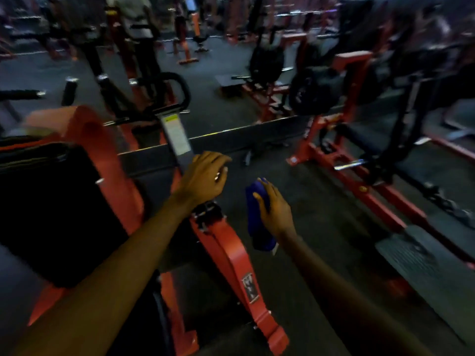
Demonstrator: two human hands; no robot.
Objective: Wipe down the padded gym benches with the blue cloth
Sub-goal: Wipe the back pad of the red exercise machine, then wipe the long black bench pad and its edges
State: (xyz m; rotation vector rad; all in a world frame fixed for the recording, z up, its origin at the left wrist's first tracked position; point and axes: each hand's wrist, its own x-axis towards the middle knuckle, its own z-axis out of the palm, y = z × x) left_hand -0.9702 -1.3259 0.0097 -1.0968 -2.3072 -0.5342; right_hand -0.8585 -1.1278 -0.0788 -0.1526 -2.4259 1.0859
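Note:
My right hand (273, 206) grips the blue cloth (257, 219), which hangs bunched in the air over the dark floor. My left hand (205, 176) reaches forward with loosely curled fingers over the orange frame (231, 250) of a gym machine and holds nothing. The machine's black padded bench (51, 214) lies at the left, below and left of my left forearm. Neither hand touches the pad. The whole view is blurred.
A grey post with a white label (177, 134) rises just beyond my left hand. Another orange machine with black weight plates (316, 91) stands at the right, and a textured footplate (416, 255) lies at the lower right. A person's legs (144, 47) and more machines fill the background.

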